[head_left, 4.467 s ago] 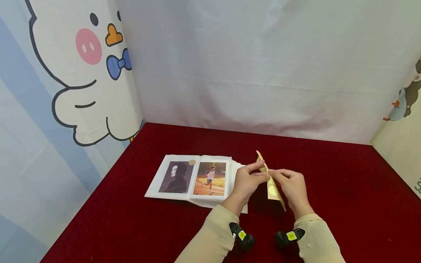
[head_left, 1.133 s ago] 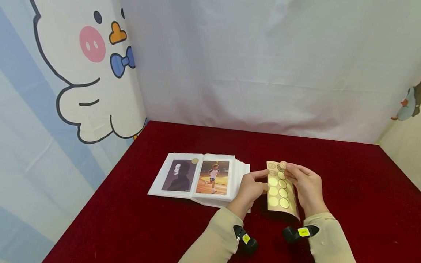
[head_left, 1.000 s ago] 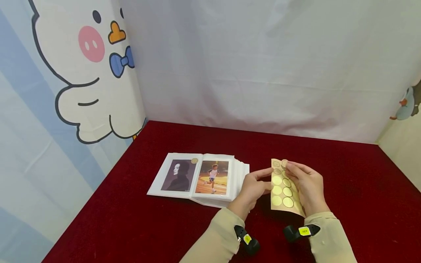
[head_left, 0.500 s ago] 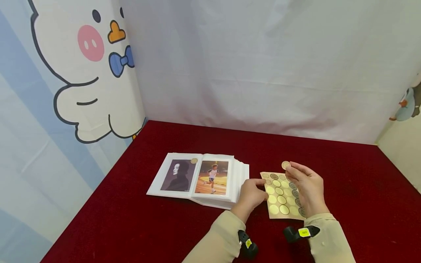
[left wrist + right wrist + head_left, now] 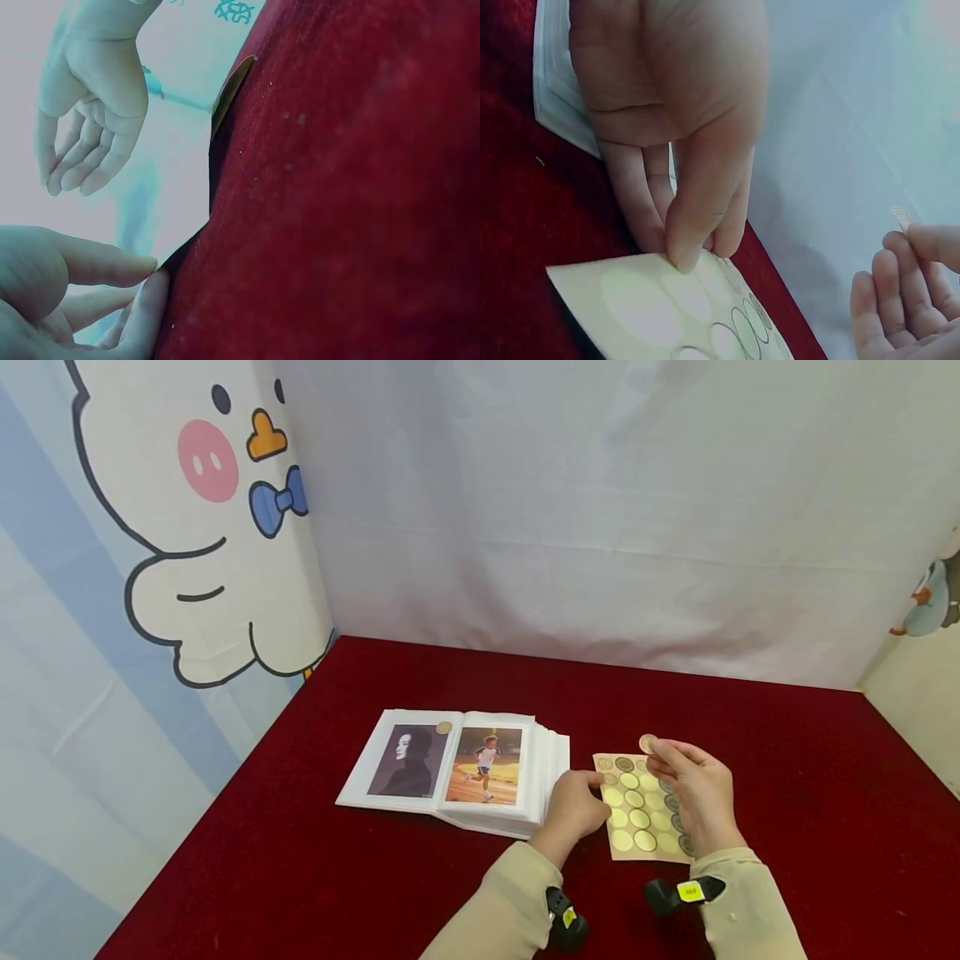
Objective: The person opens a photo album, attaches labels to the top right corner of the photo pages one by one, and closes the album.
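From the head view, the left hand (image 5: 573,806) presses the glossy sticker sheet (image 5: 637,814) flat on the red velvet table (image 5: 300,860), beside the open photo album (image 5: 450,764). The right hand (image 5: 690,785) pinches a round gold sticker (image 5: 648,743) above the sheet. The left wrist view is washed out, its fingers (image 5: 112,262) seemingly touching the cloth. In the right wrist view, fingers (image 5: 686,240) pin the sheet's corner (image 5: 652,300).

The right hand (image 5: 693,797) covers the right columns of the sticker sheet (image 5: 637,810). The print on the round sticker (image 5: 648,743) it pinches is too small to read. At the right wrist view's bottom edge, the sheet is cut off.
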A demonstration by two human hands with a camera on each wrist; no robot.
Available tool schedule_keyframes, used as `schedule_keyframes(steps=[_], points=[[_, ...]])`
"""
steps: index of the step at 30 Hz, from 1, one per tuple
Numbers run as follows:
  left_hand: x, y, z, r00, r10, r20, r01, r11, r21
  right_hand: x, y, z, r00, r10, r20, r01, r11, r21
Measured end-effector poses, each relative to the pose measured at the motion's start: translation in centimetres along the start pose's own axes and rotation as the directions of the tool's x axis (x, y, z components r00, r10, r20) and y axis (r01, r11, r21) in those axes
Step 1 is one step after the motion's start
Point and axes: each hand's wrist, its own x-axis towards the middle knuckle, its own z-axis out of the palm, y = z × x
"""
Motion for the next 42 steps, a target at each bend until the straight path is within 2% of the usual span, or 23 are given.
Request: schedule_keyframes(steps=[3, 7, 15, 19, 22, 26, 29, 35, 42], points=[[-0.1, -0.1, -0.1, 1.0, -0.005, -0.003, 0.004, 0.999, -0.041, -0.1, -0.1, 0.2, 1.0, 0.022, 0.015, -0.022, 0.999, -0.027], [-0.2, -0.1, -0.4, 0.999, -0.036, 0.013, 0.037, 0.989, -0.145, -0.1, -0.1, 0.3, 0.999, 0.034, -0.001, -0.034, 0.998, -0.052], [-0.3, 0.1, -1.2, 0.996, -0.049, 0.076, 0.07, 0.951, -0.302, 0.1, -0.1, 0.3, 0.999, 0.048, 0.004, -0.047, 0.992, -0.116], [-0.2, 0.2, -1.8, 0.996, -0.031, 0.081, 0.06, 0.926, -0.373, -0.1, -0.2, 0.5, 0.998, 0.055, 0.016, -0.053, 0.995, -0.088], [0.0, 0.2, -2.1, 0.996, -0.008, 0.086, 0.047, 0.887, -0.46, 0.0, -0.2, 0.6, 0.998, 0.054, 0.021, -0.053, 0.998, -0.043], [0.4, 0.3, -2.3, 0.995, 0.008, 0.095, 0.053, 0.789, -0.612, 0.2, 0.1, 0.6, 0.999, 0.03, 0.018, -0.03, 0.999, -0.023], [0.5, 0.3, -2.7, 0.995, 0.006, 0.103, 0.065, 0.745, -0.663, 0.6, 0.4, 0.6, 1.0, 0.016, 0.019, -0.015, 1.0, -0.019], [0.5, 0.3, -3.7, 0.992, 0.02, 0.128, 0.072, 0.742, -0.667, 0.4, 0.1, 1.1, 0.998, 0.064, -0.015, -0.064, 0.998, 0.029], [0.6, 0.0, -4.3, 0.986, 0.027, 0.162, 0.089, 0.744, -0.663, 0.0, -0.2, 1.6, 0.997, 0.073, -0.014, -0.072, 0.996, 0.058]])
